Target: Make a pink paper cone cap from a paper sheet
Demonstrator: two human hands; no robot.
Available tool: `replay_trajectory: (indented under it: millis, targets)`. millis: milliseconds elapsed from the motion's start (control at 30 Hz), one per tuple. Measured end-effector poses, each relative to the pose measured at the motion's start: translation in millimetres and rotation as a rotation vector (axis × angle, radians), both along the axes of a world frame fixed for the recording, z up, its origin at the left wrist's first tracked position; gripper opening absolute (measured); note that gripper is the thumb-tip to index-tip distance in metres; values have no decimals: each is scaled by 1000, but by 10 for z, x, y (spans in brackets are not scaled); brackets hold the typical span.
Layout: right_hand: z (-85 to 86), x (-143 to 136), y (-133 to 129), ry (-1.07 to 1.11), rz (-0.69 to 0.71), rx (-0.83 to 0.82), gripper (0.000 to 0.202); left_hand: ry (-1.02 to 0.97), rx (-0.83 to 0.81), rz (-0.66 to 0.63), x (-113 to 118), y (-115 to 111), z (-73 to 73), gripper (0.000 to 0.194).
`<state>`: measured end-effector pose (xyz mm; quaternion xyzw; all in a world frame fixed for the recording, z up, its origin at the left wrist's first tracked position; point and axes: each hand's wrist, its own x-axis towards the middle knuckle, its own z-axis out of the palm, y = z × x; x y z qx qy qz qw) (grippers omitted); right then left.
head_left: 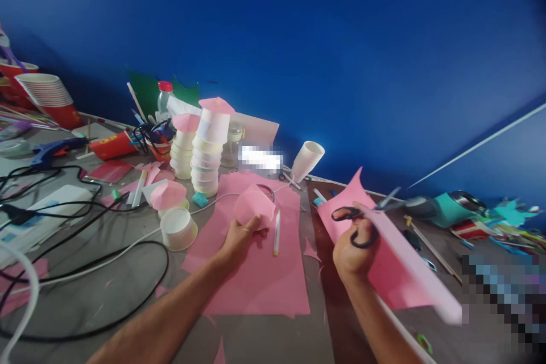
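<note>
My left hand (245, 236) is closed on a roughly round piece of pink paper (252, 205), thumb on top. It is held over pink sheets (260, 290) lying on the table, with a white pen (277, 233) just to its right. In my right hand (354, 250) are black-handled scissors (360, 237), fingers through the loops and blades pointing up and right. A curled pink sheet (396, 273) is behind and beside that hand; I cannot tell if the hand also grips it. Two towers of stacked paper cups (207, 165) with pink paper tops stand beyond my left hand.
A white paper cup (178, 229) and a blue lump (199, 199) are left of the sheets. Cables (140, 243) loop across the left. A white cup (307, 160) leans near the blue wall (298, 40). A glue gun (60, 151) and red cups (55, 105) lie far left.
</note>
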<state>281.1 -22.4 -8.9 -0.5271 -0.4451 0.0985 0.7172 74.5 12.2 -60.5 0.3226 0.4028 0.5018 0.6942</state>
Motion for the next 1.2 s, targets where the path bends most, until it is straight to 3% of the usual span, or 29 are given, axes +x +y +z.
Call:
replay_trajectory:
  millis: [100,167,300,433,600,933,1067,1133,1200]
  targets:
    - [120,62,73,43,-134,243,34,-12,-5,12,9,4,-12,35]
    - [166,68,93,42,-146,270,32,-1,-10,20,10,7,-16,35]
    - [86,-74,14,8,-90,17,32,6,-10,12,7,5,0,36]
    - [-157,-378,-123,0,322,-341,35,-3,-12,17,12,-4,39,37]
    - [-384,-628,-223,120,597,-522,43,16,-46,45,19,-10,75,37]
    - [-464,-591,-283,36,617,-556,40,33,-89,57,-12,-21,84,43]
    - [-414,-597,-222,32,610,-534,37,11,-84,53,-7,-14,64,43]
    - [-295,-570,-217,-92,630,-522,31,-4,-88,68,-12,3,65,40]
    - [-99,-517,-276,-298,747,-506,22,-19,-93,107,-25,25,80,37]
